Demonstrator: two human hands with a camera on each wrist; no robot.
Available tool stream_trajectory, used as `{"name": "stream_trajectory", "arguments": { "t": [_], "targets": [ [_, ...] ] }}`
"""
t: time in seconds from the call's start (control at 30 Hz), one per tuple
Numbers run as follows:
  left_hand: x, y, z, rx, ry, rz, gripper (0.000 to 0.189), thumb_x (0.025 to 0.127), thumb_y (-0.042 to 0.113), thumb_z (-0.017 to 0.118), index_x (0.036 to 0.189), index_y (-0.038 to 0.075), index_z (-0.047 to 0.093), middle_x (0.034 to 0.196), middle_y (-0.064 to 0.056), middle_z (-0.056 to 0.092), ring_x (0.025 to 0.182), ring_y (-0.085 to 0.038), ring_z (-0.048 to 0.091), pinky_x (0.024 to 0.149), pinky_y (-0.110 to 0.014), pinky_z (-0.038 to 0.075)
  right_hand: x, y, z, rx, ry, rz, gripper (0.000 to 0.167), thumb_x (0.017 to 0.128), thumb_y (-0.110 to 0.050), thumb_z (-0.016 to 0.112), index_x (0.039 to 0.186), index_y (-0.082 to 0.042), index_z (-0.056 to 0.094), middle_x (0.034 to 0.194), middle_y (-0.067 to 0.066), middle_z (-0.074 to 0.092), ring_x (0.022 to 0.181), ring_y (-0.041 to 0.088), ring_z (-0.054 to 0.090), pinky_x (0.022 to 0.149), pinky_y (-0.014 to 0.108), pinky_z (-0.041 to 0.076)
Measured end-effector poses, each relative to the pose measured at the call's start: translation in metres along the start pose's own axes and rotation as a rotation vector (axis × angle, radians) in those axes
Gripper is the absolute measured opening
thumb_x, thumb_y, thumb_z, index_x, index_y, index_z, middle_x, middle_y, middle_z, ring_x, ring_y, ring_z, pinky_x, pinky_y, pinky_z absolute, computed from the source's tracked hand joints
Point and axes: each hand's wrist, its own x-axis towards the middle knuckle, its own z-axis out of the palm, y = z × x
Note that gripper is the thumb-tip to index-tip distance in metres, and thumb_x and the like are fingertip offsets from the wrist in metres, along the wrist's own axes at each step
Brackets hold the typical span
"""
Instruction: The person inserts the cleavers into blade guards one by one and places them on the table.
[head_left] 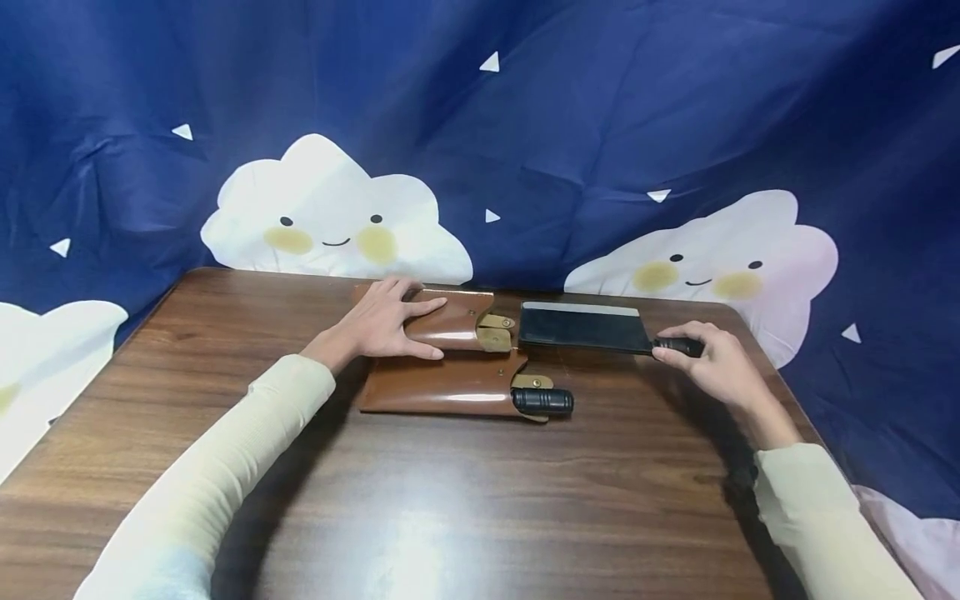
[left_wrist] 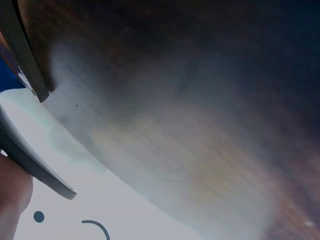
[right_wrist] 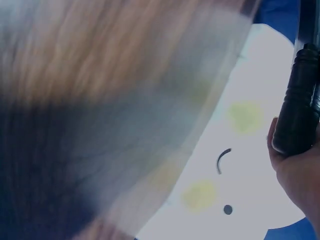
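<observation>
My left hand [head_left: 386,319] lies across the farther brown leather sheath [head_left: 457,323], thumb and forefinger stretched out over it toward the right. This sheath has a tan strap with a snap at its mouth. My right hand [head_left: 716,362] grips the black ridged handle [right_wrist: 296,102] of a cleaver [head_left: 585,327]. The cleaver's dark blade points left toward the sheath's mouth, its bright cutting edge on the far side. A second brown sheath [head_left: 442,385] lies nearer, with a black handle [head_left: 542,402] sticking out of its right end.
Everything lies on a dark wood-grain table [head_left: 480,500]. Behind it hangs a blue cloth [head_left: 525,108] printed with smiling white clouds and small triangles. The table's far edge runs close behind the farther sheath and the blade.
</observation>
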Motion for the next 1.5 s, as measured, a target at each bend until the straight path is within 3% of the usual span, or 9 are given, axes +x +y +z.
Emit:
{"name": "stream_trajectory", "arguments": {
  "t": [0.17, 0.4, 0.87, 1.13, 1.5],
  "targets": [
    [-0.012, 0.003, -0.003, -0.01, 0.032, 0.004, 0.096, 0.071, 0.086, 0.063, 0.148, 0.03, 0.054, 0.14, -0.015, 0.047, 0.13, -0.034, 0.039, 0.102, -0.05, 0.032, -0.006, -0.02, 0.001, -0.007, 0.045, -0.052, 0.028, 0.089, -0.02, 0.08, 0.109, -0.001, 0.075, 0.103, 0.014, 0.071, 0.1, 0.025, 0.056, 0.082, 0.03, 0.037],
    [-0.021, 0.008, -0.009, -0.019, 0.061, 0.032, 0.097, 0.073, 0.088, 0.06, 0.149, 0.03, 0.053, 0.142, -0.014, 0.046, 0.13, -0.034, 0.039, 0.103, -0.052, 0.032, -0.013, -0.04, 0.009, -0.005, 0.071, -0.073, 0.026, 0.09, -0.021, 0.079, 0.108, -0.002, 0.076, 0.1, 0.008, 0.073, 0.095, 0.017, 0.054, 0.077, 0.028, 0.038],
    [-0.037, 0.007, -0.018, 0.009, 0.064, 0.022, 0.097, 0.072, 0.089, 0.058, 0.15, 0.031, 0.052, 0.143, -0.013, 0.045, 0.129, -0.034, 0.038, 0.104, -0.051, 0.029, -0.017, -0.065, 0.024, 0.021, 0.076, -0.121, 0.026, 0.09, -0.019, 0.08, 0.109, -0.002, 0.076, 0.1, 0.005, 0.074, 0.092, 0.015, 0.054, 0.072, 0.025, 0.037],
    [-0.045, 0.006, -0.019, 0.004, 0.073, 0.02, 0.097, 0.073, 0.089, 0.059, 0.15, 0.031, 0.051, 0.144, -0.014, 0.044, 0.129, -0.034, 0.038, 0.103, -0.051, 0.029, -0.014, -0.078, 0.032, 0.034, 0.095, -0.16, 0.022, 0.088, -0.015, 0.081, 0.106, -0.003, 0.077, 0.097, 0.003, 0.074, 0.095, 0.019, 0.058, 0.078, 0.03, 0.041],
    [-0.044, 0.006, -0.021, 0.021, 0.099, 0.037, 0.097, 0.072, 0.088, 0.061, 0.148, 0.03, 0.054, 0.142, -0.015, 0.045, 0.127, -0.035, 0.039, 0.103, -0.052, 0.03, -0.013, -0.083, 0.043, 0.038, 0.113, -0.166, 0.023, 0.088, -0.015, 0.082, 0.106, -0.001, 0.077, 0.099, 0.004, 0.074, 0.095, 0.018, 0.058, 0.075, 0.027, 0.039]
  ]
}}
